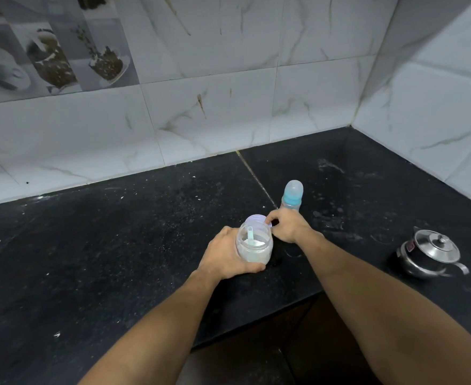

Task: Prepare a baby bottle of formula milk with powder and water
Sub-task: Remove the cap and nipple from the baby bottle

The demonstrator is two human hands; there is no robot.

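The left hand point(230, 252) wraps around the clear plastic powder jar point(254, 243), fingers curled behind it and thumb along its base, and tips its mouth toward the camera, most likely to steady it and bring the contents into reach. Inside, white formula powder fills the lower part and a pale blue scoop point(251, 235) stands in it, handle up. The right hand point(287, 225) is pressed together at the fingertips, pinching the edge of the pale lilac lid point(257, 218) at the jar's far rim; whether the lid is threaded on or already loose cannot be told, though the visible scoop suggests the mouth is at least partly open. The baby bottle point(292, 194), its blue collar and translucent cap on, stands upright on the black bench point(117, 245) just beyond the right hand, close enough for the powder to travel a short way. A lidded steel pot point(430, 252), presumably the water, sits well apart to the right. The bottle being capped, the task looks barely begun.
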